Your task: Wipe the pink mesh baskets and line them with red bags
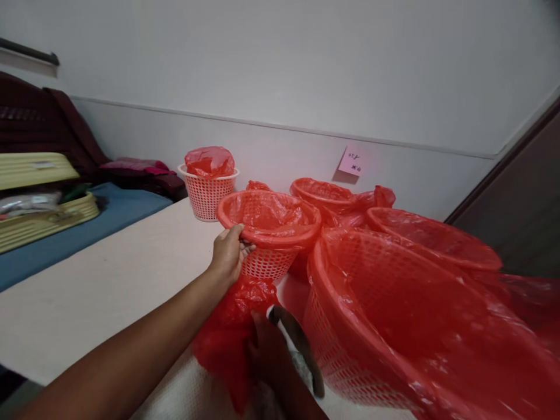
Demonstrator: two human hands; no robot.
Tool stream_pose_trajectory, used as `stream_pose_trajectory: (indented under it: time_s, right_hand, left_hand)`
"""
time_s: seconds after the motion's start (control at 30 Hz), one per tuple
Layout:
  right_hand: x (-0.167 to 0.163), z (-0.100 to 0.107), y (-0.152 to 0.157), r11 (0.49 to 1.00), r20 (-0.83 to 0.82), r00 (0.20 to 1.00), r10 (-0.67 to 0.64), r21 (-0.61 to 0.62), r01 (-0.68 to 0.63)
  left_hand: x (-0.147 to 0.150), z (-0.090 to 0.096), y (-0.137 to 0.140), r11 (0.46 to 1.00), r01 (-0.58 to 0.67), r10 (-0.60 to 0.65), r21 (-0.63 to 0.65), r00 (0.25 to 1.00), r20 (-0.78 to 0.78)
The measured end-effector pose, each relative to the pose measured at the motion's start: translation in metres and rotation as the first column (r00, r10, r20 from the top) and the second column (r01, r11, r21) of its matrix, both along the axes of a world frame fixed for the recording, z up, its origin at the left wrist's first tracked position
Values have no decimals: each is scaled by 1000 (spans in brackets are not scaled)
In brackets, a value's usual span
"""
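Note:
My left hand (227,254) grips the near-left rim of a white lattice basket (265,263), thumb on top and fingers below. A red plastic bag (280,211) lines this basket and folds over its rim. Lower down, my right hand (266,344) is closed on a loose, crumpled red plastic bag (238,309) in front of the basket; its fingers are partly hidden in shadow. Beside the right wrist is a pale thing with a dark curved edge (301,350), whose kind I cannot make out.
A large bag-lined basket (326,332) fills the near right, with more lined baskets behind. A smaller white basket (207,201) stands back left on the white table (109,291). A pink note (350,161) is on the wall. Yellow trays (48,224) lie left on blue cloth.

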State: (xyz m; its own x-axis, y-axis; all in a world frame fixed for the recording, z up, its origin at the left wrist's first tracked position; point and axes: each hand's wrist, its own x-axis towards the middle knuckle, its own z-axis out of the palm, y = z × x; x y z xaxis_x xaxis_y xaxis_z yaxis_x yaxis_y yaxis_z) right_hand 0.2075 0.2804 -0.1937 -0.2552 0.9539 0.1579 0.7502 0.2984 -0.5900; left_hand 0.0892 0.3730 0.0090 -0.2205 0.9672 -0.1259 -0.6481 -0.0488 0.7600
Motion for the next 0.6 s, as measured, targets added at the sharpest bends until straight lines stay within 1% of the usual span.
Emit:
stream_pose_trajectory:
  time_s: [0.1, 0.3, 0.47, 0.53, 0.6]
  right_hand:
    - [1, -6, 2, 996, 26, 999, 24, 82, -26]
    - [-2, 4, 1, 996, 61, 997, 44, 81, -48]
    - [-3, 3, 2, 997, 20, 999, 43, 59, -44]
    - [-2, 2, 2, 998, 26, 999, 37, 48, -38]
    - [-2, 4, 1, 999, 38, 999, 26, 36, -28]
  left_hand:
    - [5, 0, -2, 999, 44, -44, -1, 999, -21]
    - [7, -2, -1, 995, 95, -94, 13, 995, -30]
    - [-14, -10, -12, 978, 207, -207, -10, 973, -104]
    - [-28, -17, -19, 967, 253, -252, -16, 953, -167]
    - [-43, -28, -23, 963, 267, -264, -24, 930, -255]
